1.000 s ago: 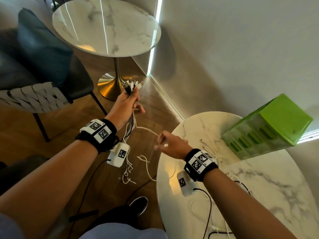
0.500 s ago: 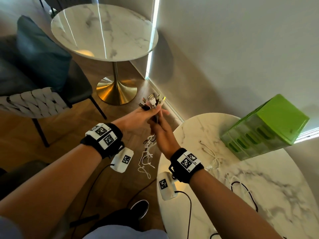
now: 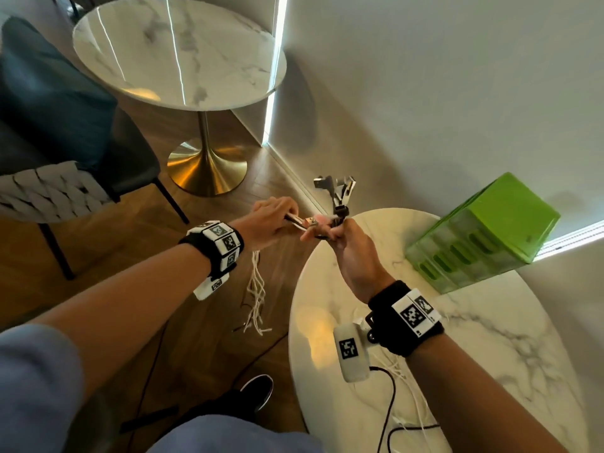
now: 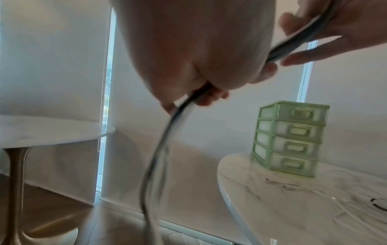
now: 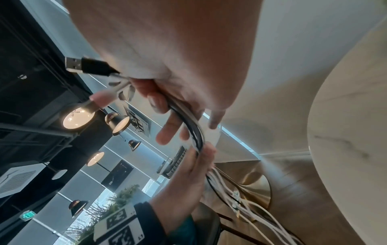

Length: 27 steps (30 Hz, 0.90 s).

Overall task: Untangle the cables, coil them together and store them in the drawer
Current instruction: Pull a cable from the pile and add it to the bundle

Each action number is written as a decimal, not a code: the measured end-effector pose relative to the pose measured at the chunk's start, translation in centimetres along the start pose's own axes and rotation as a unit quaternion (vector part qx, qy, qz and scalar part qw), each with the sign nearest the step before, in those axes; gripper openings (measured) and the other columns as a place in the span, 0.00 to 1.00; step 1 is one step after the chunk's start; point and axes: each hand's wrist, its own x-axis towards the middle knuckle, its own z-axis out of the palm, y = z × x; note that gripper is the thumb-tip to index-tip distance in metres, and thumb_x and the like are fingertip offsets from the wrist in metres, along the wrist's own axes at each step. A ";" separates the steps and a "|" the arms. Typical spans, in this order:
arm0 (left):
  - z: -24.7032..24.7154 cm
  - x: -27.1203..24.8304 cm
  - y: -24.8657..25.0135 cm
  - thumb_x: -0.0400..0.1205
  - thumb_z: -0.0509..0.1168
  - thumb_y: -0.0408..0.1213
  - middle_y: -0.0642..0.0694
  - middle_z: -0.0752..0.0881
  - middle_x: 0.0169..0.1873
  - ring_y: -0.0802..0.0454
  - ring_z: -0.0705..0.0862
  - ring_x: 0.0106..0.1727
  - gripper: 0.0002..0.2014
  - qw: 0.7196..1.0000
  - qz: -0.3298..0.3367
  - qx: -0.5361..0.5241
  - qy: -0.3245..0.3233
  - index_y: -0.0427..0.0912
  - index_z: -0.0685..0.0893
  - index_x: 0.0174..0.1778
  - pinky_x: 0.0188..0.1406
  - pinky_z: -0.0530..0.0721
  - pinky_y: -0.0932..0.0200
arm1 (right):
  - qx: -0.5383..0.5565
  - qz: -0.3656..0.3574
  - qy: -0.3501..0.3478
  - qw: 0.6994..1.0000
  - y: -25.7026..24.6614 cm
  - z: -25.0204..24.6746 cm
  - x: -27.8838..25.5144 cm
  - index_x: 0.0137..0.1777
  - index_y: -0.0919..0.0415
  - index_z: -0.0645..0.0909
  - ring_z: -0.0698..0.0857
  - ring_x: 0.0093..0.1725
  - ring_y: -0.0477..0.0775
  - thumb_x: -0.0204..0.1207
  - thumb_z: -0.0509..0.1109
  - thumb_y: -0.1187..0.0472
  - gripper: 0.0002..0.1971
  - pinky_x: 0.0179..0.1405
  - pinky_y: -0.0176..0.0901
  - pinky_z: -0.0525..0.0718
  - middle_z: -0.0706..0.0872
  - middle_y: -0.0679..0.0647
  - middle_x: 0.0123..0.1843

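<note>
A bundle of black and white cables (image 3: 305, 223) runs level between my two hands, just off the near table's left edge. My right hand (image 3: 330, 230) grips it below the plugs (image 3: 336, 191), which fan upward. My left hand (image 3: 287, 217) holds the same bundle a little to the left, and the loose tails (image 3: 256, 299) hang from it toward the floor. In the right wrist view a black USB plug (image 5: 83, 66) sticks out past my right hand (image 5: 159, 102), and the bundle (image 5: 194, 129) curves down to my left hand (image 5: 194, 165). The green drawer unit (image 3: 480, 233) stands closed at the table's back.
The near marble table (image 3: 490, 371) carries more loose white cables (image 3: 402, 380) beside my right wrist. A second round marble table (image 3: 176, 50) on a gold foot stands ahead to the left, with a dark chair (image 3: 49, 109) beside it. The wall runs close behind the drawers.
My right hand dropped a single white cable and took hold of the bundle under the plugs. Both hands shifted right toward the near table, and my left hand slid along the bundle.
</note>
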 end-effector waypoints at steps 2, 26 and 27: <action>1.7 -0.1 0.6 0.85 0.44 0.63 0.45 0.70 0.57 0.49 0.69 0.56 0.29 0.996 0.014 0.091 0.017 0.45 0.74 0.69 0.63 0.69 0.48 | 0.046 -0.005 0.026 0.999 0.0 0.0 -0.2 0.42 0.66 0.78 0.85 0.57 0.65 0.78 0.52 0.65 0.13 0.76 0.57 0.74 0.89 0.56 0.35; 6.3 3.9 19.2 0.94 0.49 0.45 0.47 0.88 0.45 0.60 0.84 0.42 0.16 0.882 0.114 -0.408 -0.207 0.54 0.84 0.60 0.54 0.81 0.61 | 0.043 0.078 0.052 0.995 4.4 -10.5 -10.8 0.33 0.57 0.63 0.70 0.30 0.48 0.68 0.62 0.76 0.15 0.40 0.45 0.77 0.67 0.52 0.30; 6.4 4.0 20.1 0.94 0.50 0.44 0.54 0.86 0.37 0.59 0.83 0.40 0.16 0.876 0.107 -0.412 -0.228 0.50 0.83 0.64 0.54 0.81 0.62 | 0.076 0.070 0.053 0.993 4.5 -10.9 -11.3 0.33 0.57 0.65 0.71 0.31 0.49 0.68 0.62 0.76 0.14 0.43 0.46 0.78 0.67 0.54 0.30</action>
